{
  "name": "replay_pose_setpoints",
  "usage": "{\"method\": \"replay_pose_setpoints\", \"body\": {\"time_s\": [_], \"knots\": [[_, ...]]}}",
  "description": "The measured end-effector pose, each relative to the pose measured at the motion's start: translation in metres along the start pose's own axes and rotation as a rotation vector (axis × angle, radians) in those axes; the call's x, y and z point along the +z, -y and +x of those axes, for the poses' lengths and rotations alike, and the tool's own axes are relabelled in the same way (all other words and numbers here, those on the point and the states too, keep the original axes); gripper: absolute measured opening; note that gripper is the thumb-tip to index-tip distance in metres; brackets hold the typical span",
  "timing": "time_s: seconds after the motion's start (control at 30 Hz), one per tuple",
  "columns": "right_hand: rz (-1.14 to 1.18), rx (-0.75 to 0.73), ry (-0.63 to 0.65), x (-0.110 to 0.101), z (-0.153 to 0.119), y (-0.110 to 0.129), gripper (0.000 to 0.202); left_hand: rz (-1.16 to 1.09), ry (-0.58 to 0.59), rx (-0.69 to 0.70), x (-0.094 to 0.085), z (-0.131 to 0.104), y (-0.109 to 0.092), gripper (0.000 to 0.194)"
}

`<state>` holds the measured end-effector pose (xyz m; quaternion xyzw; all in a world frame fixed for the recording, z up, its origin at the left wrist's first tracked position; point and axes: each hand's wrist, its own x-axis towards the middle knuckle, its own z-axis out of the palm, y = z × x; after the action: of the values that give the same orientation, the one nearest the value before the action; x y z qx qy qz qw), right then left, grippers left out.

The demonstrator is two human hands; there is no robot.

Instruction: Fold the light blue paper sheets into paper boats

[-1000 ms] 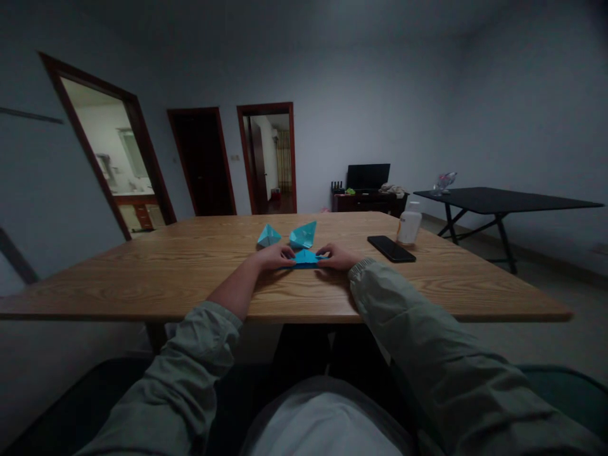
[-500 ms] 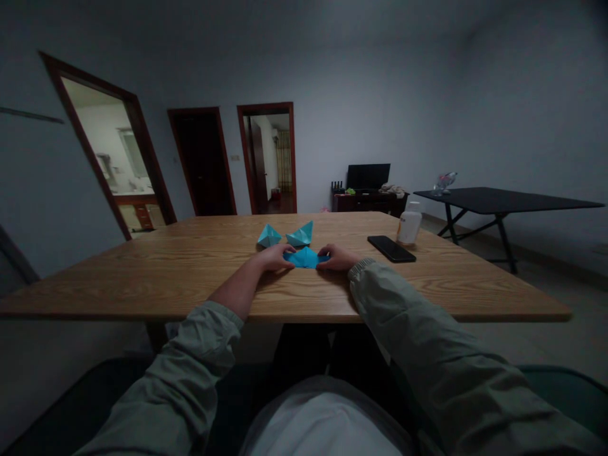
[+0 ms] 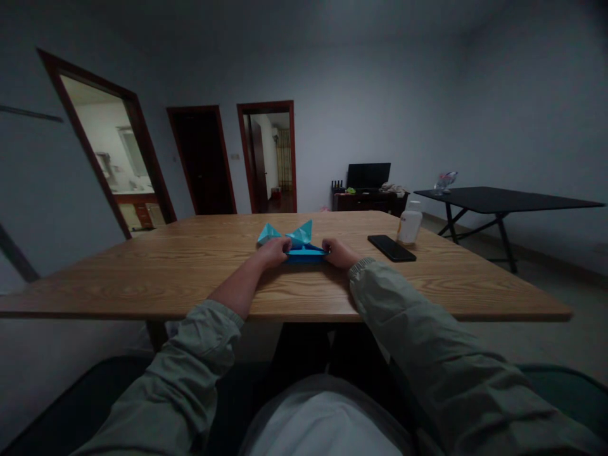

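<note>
A dark blue folded paper boat [image 3: 306, 255] is held level just above or on the wooden table [image 3: 199, 269]; I cannot tell whether it touches. My left hand [image 3: 275, 252] pinches its left end, and my right hand [image 3: 338, 253] pinches its right end. Its long near side faces me, with a small raised part in the middle. Right behind it stand two light blue folded paper pieces, one on the left [image 3: 268, 232] partly covered by my left hand, and one on the right [image 3: 301, 234] with a tall pointed corner.
To the right on the table lie a black phone [image 3: 391, 248] and, beside it, an upright white bottle [image 3: 410, 223]. Beyond stand a black folding table [image 3: 498, 199] and a dark cabinet [image 3: 370, 202] with a monitor [image 3: 368, 176].
The blue paper has tipped: its pointed, flat-looking face has given way to a long narrow side with a rim. Both hands have risen slightly and turned with it.
</note>
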<state>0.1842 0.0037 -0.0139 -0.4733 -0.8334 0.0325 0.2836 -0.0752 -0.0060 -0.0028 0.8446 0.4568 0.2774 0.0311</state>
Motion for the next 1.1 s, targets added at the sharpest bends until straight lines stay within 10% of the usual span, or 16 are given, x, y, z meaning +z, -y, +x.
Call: {"method": "replay_pose_setpoints", "body": {"time_s": [0.63, 1.1], "knots": [[0.007, 0.143, -0.454, -0.022, -0.002, 0.013, 0.004, 0.012, -0.296, -0.095, -0.015, -0.001, -0.012, 0.01], [0.095, 0.175, -0.767, -0.02, 0.007, -0.001, 0.01, 0.026, -0.285, -0.064, -0.017, -0.002, -0.018, 0.023]]}}
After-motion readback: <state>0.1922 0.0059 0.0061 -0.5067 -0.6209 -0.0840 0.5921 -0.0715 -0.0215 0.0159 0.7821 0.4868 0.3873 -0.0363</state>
